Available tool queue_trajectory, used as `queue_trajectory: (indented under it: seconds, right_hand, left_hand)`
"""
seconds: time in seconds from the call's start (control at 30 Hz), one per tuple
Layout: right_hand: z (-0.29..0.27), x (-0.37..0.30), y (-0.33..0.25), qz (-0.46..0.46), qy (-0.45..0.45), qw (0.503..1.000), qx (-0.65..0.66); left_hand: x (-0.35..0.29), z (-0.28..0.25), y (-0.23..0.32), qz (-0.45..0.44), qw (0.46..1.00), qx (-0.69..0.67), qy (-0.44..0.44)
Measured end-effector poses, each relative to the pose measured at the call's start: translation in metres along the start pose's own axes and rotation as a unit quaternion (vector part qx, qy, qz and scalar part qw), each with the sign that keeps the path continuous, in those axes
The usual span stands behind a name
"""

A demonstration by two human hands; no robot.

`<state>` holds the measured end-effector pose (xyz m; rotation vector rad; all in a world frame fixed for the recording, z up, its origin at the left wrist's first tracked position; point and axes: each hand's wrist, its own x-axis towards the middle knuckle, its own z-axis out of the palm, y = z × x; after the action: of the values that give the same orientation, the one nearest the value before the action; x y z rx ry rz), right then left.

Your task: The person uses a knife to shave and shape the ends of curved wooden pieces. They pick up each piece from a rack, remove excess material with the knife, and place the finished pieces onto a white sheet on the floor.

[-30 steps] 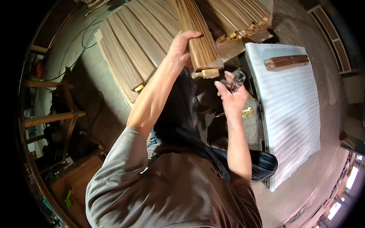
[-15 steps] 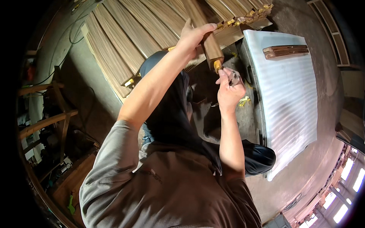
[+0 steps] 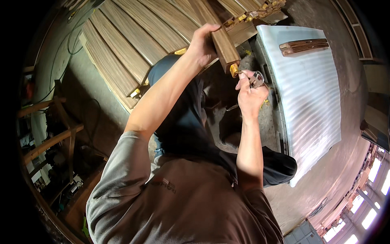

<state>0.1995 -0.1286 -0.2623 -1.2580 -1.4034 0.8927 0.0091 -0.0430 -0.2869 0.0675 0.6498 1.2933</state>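
Note:
My left hand (image 3: 202, 45) is closed round a long square wooden bar (image 3: 226, 45) that slants down toward me. From the bar's near end sticks a short yellow-wrapped stub (image 3: 234, 70). Just beside that stub is my right hand (image 3: 252, 99), closed on a small metal tool with a round, ring-like part (image 3: 256, 79). The tool's tip is at or very near the stub; whether they touch I cannot tell. Behind the bar, several similar wooden bars (image 3: 118, 44) lie side by side, some with yellow wrapping on their near ends.
At the right stands a low platform covered with white foam sheet (image 3: 313, 101), bearing a small stack of dark wooden strips (image 3: 304, 46). Yellow scraps (image 3: 265, 102) lie on the floor near my right hand. A wooden frame (image 3: 53, 142) stands at the left, with cables (image 3: 73, 44) beyond.
My right hand has shifted slightly right and turned, so the tool's ring shows more clearly. My left hand's grip has closed in, its fingers less spread on the bar.

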Motion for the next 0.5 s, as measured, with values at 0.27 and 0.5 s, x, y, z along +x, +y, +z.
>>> queue_trajectory:
  seconds: [0.27, 0.5]
  right_hand:
    - [-0.037, 0.005, -0.041, 0.152, 0.024, 0.951, 0.266]
    - [-0.044, 0.015, -0.063, 0.144, 0.041, 0.978, 0.146]
  left_hand:
    - [-0.021, 0.008, 0.005, -0.013, 0.983, -0.174, -0.053]
    - [-0.007, -0.014, 0.007, -0.031, 0.980, -0.147, -0.130]
